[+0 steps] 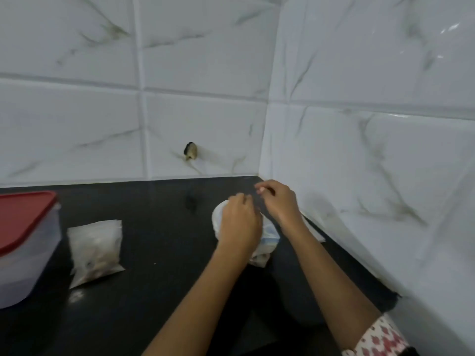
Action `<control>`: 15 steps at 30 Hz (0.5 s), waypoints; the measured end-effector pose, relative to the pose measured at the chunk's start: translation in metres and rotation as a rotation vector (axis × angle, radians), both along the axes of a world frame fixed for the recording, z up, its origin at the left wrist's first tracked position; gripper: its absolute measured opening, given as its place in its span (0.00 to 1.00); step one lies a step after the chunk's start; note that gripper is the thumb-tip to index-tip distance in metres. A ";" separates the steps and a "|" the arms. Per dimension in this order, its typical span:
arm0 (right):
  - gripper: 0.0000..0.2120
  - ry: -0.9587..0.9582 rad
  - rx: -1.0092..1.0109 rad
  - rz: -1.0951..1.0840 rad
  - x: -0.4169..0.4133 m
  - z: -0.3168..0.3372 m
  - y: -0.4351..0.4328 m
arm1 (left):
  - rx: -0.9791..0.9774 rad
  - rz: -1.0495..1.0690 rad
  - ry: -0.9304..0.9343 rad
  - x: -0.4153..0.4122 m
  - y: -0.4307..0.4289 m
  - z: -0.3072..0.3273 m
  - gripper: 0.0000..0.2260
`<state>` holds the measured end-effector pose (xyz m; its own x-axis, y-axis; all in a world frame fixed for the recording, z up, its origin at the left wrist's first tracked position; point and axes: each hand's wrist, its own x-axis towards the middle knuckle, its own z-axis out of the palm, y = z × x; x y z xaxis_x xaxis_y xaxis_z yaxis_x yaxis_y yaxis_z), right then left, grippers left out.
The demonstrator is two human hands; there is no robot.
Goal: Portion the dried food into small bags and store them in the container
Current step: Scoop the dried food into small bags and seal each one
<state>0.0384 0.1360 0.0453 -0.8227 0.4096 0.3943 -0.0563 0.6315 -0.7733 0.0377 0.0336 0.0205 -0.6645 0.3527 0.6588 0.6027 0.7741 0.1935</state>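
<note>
Two tiled walls [205,60] meet in a corner behind a black worktop [159,291], which carries every item under review.

Container [28,255]: translucent, standing at the left edge of view with its red lid [23,217] on. Its contents cannot be made out.

First bag [95,250]: filled with pale dried food and lying flat just beside the container, not in it. Its long axis runs from the person towards the back wall, leaning slightly left. The straight far edge appears to be the mouth.

Second bag [268,238]: well apart from the first, near the corner, mostly covered by the hands. Some food shows at its near, lower end. Its long axis seems to run away from the person, mouth at the far end, though that end is hidden.

Left hand [239,222]: fingers curled over the upper part of the second bag, gripping it.

Right hand [279,201]: raised just beyond the left, fingertips drawn together. Whether they pinch anything cannot be determined.

Pale flat sheet [312,228]: lies against the right wall; its nature is unclear.

Small hole [190,151]: noted in the back wall.

Assessment: one portion is bagged, and a second appears to be at the closing stage. Storage is not begun, since no bag is seen in the container and the lid remains to be lifted.
</note>
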 end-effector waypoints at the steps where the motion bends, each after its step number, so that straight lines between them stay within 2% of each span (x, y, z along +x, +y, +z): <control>1: 0.12 -0.008 0.010 -0.049 0.007 -0.002 0.018 | -0.083 -0.029 -0.028 0.003 0.022 0.000 0.11; 3: 0.12 -0.041 0.018 -0.131 0.016 -0.013 0.050 | -0.163 -0.065 -0.138 0.008 0.061 -0.003 0.14; 7: 0.13 -0.147 0.043 -0.187 0.022 -0.046 0.094 | -0.299 -0.093 -0.219 0.008 0.117 -0.023 0.18; 11: 0.15 -0.185 0.020 -0.159 0.027 -0.073 0.109 | -0.334 0.019 -0.384 0.005 0.138 -0.046 0.25; 15: 0.17 -0.183 0.045 -0.106 0.024 -0.080 0.111 | -0.353 0.097 -0.432 0.004 0.140 -0.060 0.29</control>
